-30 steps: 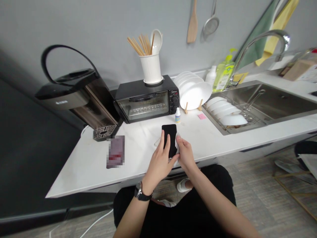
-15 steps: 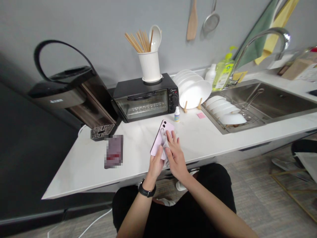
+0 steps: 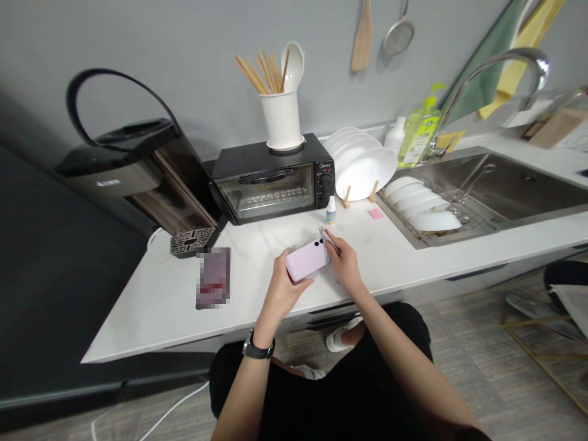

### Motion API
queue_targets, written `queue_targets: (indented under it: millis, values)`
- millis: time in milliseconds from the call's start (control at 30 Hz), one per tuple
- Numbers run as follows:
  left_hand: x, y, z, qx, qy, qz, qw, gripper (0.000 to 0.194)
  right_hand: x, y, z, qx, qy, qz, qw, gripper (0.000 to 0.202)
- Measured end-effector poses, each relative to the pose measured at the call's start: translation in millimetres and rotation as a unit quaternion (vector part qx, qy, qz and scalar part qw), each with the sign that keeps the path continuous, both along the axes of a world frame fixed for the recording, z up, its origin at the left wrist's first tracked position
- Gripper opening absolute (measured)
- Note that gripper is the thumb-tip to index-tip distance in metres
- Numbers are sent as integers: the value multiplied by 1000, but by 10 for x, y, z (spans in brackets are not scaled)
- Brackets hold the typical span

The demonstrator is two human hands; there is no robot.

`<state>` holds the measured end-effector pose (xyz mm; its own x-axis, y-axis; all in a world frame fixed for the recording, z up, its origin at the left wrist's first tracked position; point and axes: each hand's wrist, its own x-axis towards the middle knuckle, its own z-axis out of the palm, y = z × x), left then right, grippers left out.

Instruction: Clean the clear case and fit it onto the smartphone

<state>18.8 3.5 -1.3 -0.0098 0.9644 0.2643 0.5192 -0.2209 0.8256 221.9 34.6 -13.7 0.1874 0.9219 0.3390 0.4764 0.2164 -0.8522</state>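
Note:
A pale pink phone point(image 3: 304, 261) is held over the white counter, its camera side up and its camera end to the right. My left hand point(image 3: 283, 285) grips its left end between thumb and fingers. At the camera end, my right hand point(image 3: 342, 260) is closed round the edge with a whitish cloth point(image 3: 321, 234), only partly visible. Just beyond the phone stands a small white bottle point(image 3: 331, 210) with a blue and yellow label. A pink slip point(image 3: 375, 213) lies to the bottle's right.
Behind the hands is a black toaster oven point(image 3: 271, 184) bearing a utensil holder. A water dispenser point(image 3: 156, 165) and a blurred dark purple item point(image 3: 214, 275) are at left. Racked plates point(image 3: 362, 171) and a sink point(image 3: 519, 184) holding bowls are at right.
The phone has turned from steeply slanted to nearly level. My left hand has shifted to its left end, and my right hand has moved from its back to the camera end with the cloth.

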Motion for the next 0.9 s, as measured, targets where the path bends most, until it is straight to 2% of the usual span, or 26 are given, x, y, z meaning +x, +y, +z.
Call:
queue_targets:
  millis: [33, 133, 233, 367, 467, 567, 633, 700, 767, 900]
  values:
    - [-19, -18, -26, 13, 57, -4, 998, 85, 12, 15, -4, -3, -9, 1, 1000, 52]
    - [-53, -83, -59, 38, 128, -17, 991, 69, 30, 31, 4, -13, -48, 6, 999, 49]
    - [-52, -129, -55, 82, 174, -6, 981, 62, 21, 15, 31, -23, -102, 11, 994, 47]
    - [-28, -144, -59, 93, 206, 13, 974, 56, -90, -68, 75, -28, -175, 34, 984, 43]
    - [-26, -148, -64, 91, 228, 22, 969, 51, -273, -236, 95, 0, -255, 117, 960, 45]
    - [-44, -164, -59, 85, 253, 26, 963, 42, -426, -484, 96, 45, -325, 207, 922, 50]
    - [-56, -176, -50, 84, 259, 23, 962, 43, -430, -635, 94, 64, -353, 233, 904, 52]
    - [-55, -182, -41, 82, 261, 19, 961, 43, -335, -719, 94, 69, -382, 225, 894, 53]
    - [-45, -181, -38, 85, 255, 23, 963, 45, -170, -711, 96, 49, -402, 177, 897, 54]
    - [-28, -168, -46, 103, 251, 32, 962, 59, 111, -461, 117, -14, -423, 68, 903, 58]
